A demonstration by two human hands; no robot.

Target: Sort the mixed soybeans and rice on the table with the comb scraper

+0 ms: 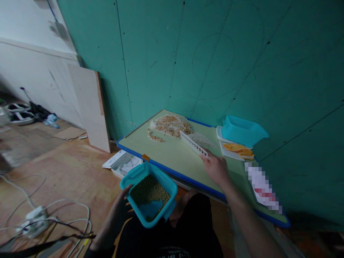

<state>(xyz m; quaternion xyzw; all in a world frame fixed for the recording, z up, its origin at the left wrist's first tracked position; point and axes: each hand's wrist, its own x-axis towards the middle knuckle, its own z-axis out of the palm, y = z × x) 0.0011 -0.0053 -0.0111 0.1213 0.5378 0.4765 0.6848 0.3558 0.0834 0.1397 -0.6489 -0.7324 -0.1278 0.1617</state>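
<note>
My left hand (124, 200) grips the left side of a teal plastic tub (169, 182), tilted over my lap below the table's front edge. Inside lie green beans (143, 188) and yellowish soybeans (159, 195). My right hand (216, 166) is closed on the near end of a white slotted plastic strip (193, 144), held over the table. The strip's far end is beside a pile of soybeans (172, 123) mixed with white grains. More pale grains (201, 139) are spread to the right of the strip.
The low table (161, 154) has a blue rim and stands against a green wall. On its right are another teal tub (243, 130), an orange cloth (239, 149) and a pixelated packet (262, 186). An open white box (123, 163), a power strip (34, 220) and cables are on the floor.
</note>
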